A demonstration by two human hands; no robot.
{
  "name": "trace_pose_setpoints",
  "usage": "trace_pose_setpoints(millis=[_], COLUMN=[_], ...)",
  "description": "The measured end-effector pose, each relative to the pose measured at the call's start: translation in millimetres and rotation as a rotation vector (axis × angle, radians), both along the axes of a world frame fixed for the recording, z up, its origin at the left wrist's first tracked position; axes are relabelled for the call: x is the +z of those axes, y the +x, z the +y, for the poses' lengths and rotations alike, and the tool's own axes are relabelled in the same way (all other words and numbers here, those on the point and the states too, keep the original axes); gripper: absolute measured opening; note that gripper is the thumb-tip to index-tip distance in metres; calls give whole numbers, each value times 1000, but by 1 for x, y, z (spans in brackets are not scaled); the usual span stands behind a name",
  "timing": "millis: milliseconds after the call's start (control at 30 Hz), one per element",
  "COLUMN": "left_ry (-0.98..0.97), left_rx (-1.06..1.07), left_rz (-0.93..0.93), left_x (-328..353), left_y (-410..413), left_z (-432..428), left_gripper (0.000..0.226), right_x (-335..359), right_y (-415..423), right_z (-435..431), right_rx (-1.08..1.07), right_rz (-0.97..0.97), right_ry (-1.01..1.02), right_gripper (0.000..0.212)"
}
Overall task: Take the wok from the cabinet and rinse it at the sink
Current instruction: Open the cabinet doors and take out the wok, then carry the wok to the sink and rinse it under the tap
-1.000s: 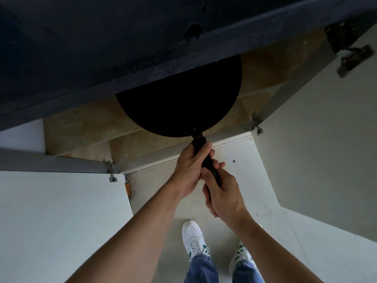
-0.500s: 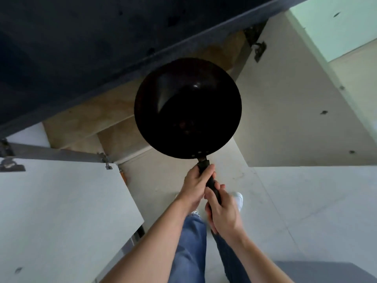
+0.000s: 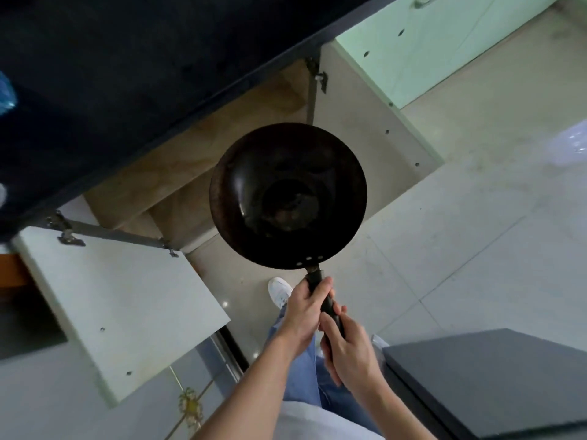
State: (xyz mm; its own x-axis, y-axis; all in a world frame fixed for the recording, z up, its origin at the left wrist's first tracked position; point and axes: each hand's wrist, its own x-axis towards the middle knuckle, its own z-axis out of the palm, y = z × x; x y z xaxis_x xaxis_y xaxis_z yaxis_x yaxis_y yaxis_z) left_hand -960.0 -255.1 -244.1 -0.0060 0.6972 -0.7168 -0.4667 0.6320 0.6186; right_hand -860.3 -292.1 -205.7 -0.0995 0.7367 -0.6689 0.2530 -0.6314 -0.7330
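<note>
The right hand point(image 3: 352, 354) is nearest, its fingers curled round the near end of the wok's black handle point(image 3: 316, 277). Just beyond it and touching it, the left hand point(image 3: 305, 312) grips the same handle higher up, its thumb lying along the top. A short bare stretch of handle runs from the left hand to the bowl. The wok point(image 3: 287, 195) juts away from both hands, up in the air with its dark inside facing the camera. Below the hands are blue jeans point(image 3: 305, 369) and a white shoe point(image 3: 279, 290) on the pale floor point(image 3: 476, 249). A dark grey surface point(image 3: 492, 376) lies near right. Past the wok the cabinet point(image 3: 178, 182) stands open, with its left door point(image 3: 120, 300) and right door point(image 3: 365, 122) swung wide. The wok hangs in front of the opening, outside it. The dark countertop point(image 3: 127, 58) lies farthest.
</note>
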Motion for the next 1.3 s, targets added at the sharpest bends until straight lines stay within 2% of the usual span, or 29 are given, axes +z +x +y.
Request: trace_pose_setpoints(millis=[233, 433, 633, 800, 1033, 1300], left_ry=[43, 146, 252, 300, 357, 411], left_rx=[-45, -75, -179, -202, -327, -500], left_rz=[5, 13, 54, 55, 35, -11], left_x=[51, 98, 127, 154, 187, 203], left_y=[20, 34, 41, 58, 86, 123], left_z=[-35, -47, -49, -42, -8, 83], left_gripper=[16, 16, 19, 22, 23, 24], right_x=[52, 85, 111, 135, 164, 187], right_y=[23, 36, 44, 56, 77, 96], right_z=[-37, -55, -65, -64, -42, 31], right_rx=[-26, -32, -115, -193, -321, -510], right_rz=[35, -9, 20, 70, 106, 117], right_ry=[18, 128, 196, 205, 252, 331], right_gripper=[33, 31, 21, 25, 27, 27])
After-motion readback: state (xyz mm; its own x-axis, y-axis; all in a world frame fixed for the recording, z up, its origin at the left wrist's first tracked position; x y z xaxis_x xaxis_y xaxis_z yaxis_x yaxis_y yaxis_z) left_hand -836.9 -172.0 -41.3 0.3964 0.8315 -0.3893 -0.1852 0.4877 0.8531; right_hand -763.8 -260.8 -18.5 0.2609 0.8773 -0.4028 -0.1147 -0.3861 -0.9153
